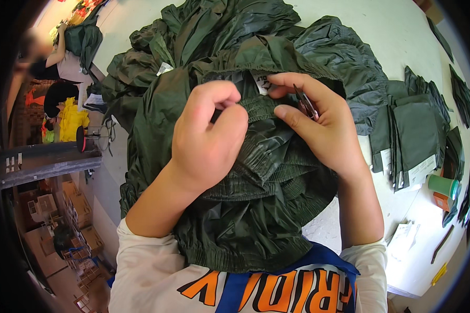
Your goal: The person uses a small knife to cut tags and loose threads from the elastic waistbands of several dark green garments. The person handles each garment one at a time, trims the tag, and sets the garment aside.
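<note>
A dark green elastic-waisted garment lies gathered before me, spilling over the table's near edge onto my lap. My right hand pinches its gathered elastic waistband between thumb and fingers, beside a white printed label. Small dark thread snips rest in the same hand, their blades showing between the fingers. My left hand is closed with thumb and forefinger together just left of the waistband. Whatever its fingertips hold, if anything, is hidden.
More dark green garments heap up beyond my hands. Folded dark pieces with white labels lie right, near a green thread spool on the white table. Another person's arm handles dark cloth far left. Boxes stand lower left.
</note>
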`<state>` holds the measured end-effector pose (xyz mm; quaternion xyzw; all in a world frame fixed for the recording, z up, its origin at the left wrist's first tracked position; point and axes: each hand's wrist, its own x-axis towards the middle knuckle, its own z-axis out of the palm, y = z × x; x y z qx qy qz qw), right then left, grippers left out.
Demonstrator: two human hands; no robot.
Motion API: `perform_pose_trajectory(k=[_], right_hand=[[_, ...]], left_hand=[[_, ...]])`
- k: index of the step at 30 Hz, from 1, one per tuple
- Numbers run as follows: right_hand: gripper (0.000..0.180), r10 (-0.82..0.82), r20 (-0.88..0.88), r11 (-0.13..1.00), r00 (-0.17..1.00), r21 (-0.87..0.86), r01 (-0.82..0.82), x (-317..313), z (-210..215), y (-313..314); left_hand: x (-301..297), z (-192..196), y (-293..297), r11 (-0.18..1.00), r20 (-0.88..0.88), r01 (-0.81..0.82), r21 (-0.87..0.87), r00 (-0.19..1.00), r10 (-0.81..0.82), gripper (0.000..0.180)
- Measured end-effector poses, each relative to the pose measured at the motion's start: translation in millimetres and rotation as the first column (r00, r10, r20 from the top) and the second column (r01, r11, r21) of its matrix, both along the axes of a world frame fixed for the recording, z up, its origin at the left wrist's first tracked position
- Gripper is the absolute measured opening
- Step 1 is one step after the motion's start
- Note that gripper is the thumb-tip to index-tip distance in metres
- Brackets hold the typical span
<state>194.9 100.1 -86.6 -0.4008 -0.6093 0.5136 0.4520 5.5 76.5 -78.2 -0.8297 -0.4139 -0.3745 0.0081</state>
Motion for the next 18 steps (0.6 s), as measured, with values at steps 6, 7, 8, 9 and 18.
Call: perform_pose_trajectory(k=[6,7,8,9,18], right_hand=[[0.031,-0.002,0.022,0.999,1.000,0.054,0.001,-10,-11,-3],[0.029,0.006,0.063,0.997,0.998,0.078,-0.011,-11,-11,-2],[0.024,-0.010,0.038,0.994,0.999,0.113,0.006,-13,-9,-1],[0.024,-0.001,0.061,0.992,0.998,0.127,-0.006,-14,-7,0],[0.013,-0.080,0.175,0.909,0.981,0.416,0.000,-20,2,0]], left_hand=[[-4,-19,1,0.992,0.221,0.105,0.068,0.968,-0.117,0.021],[-5,-20,0,0.993,0.254,0.116,0.039,0.960,-0.122,0.022],[-5,-21,0,0.992,0.268,0.117,0.049,0.955,-0.126,0.024],[-6,-22,1,0.992,0.282,0.116,0.059,0.951,-0.128,0.025],[-8,-22,3,0.978,0.353,0.204,0.036,0.913,-0.204,0.028]])
